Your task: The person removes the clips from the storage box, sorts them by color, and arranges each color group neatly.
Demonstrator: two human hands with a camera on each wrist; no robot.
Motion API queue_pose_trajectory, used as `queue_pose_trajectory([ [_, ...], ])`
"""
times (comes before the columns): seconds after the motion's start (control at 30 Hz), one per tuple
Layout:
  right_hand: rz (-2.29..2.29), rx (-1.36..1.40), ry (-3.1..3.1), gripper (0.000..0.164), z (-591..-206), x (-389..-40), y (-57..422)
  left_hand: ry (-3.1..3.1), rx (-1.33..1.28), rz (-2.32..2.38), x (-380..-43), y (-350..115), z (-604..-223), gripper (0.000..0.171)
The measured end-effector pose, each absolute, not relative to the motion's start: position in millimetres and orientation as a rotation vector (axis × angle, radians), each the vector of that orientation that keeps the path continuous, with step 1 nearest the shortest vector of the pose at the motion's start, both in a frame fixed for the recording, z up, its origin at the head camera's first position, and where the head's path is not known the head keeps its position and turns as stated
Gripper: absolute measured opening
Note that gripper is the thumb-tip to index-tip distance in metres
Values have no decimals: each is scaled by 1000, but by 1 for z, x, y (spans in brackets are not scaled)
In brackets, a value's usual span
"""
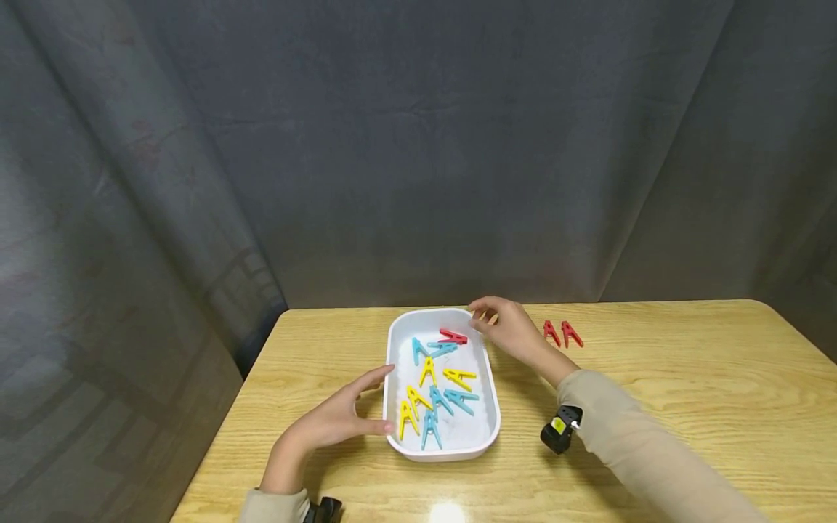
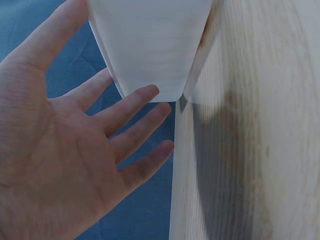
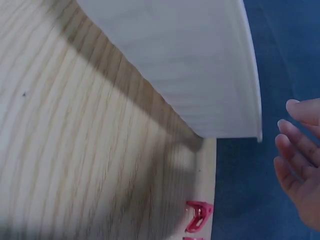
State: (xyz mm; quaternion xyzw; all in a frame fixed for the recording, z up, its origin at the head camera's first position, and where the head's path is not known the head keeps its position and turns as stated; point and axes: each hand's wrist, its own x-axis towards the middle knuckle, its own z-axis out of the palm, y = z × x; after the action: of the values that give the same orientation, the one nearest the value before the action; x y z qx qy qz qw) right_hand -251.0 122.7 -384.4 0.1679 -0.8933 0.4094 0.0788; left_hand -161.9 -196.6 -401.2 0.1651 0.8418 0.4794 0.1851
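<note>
1. Tray of white plastic, rectangular with rounded corners, sits on the pale yellow wood-grained desk, between the person's two hands.
2. The left hand is at the tray's left side, its thumb and fingertips at the rim. Its grip is spread wide, thumb well away from the fairly straight fingers, and clasps nothing; how firmly it touches the rim I cannot tell.
3. The right hand is just beside the tray's far right corner. Its grip is loose, fingers gently bent, with nothing between them; the right wrist view shows a gap between fingertips and tray wall.
4. Inside the tray lie A-shaped plastic clips: four yellow clips and five light blue clips, scattered from the near end toward the far end, with one red clip near the far end, beside a light blue one.
5. Two loose red plastic clips lie side by side on the desk, to the right of the right hand.
6. Beige sleeves cover both forearms, and a dark grey curtain hangs behind the desk.
</note>
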Motion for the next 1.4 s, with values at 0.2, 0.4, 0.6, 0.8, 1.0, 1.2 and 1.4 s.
queue_pose_trajectory([
  [0.2, 1175, 571, -2762, 24, -389, -258, 108, 2374, 463, 1353, -162, -196, -402, 88],
  [0.4, 1045, 624, -2872, 23, -395, -263, 95, 2373, 453, 1348, -160, -196, -402, 87],
  [0.6, 847, 727, -2924, 22, -400, -268, 86, 2373, 464, 1350, -160, -196, -403, 87],
  [0.8, 731, 716, -2972, 23, -405, -268, 80, 2371, 479, 1352, -160, -196, -405, 87],
  [1.0, 668, 694, -3049, 27, -408, -267, 78, 2374, 486, 1356, -160, -195, -404, 87],
  [1.2, 574, 741, -3033, 32, -408, -267, 78, 2365, 472, 1349, -160, -194, -404, 86],
  [1.4, 503, 767, -3030, 20, -409, -268, 78, 2359, 471, 1355, -161, -193, -404, 86],
])
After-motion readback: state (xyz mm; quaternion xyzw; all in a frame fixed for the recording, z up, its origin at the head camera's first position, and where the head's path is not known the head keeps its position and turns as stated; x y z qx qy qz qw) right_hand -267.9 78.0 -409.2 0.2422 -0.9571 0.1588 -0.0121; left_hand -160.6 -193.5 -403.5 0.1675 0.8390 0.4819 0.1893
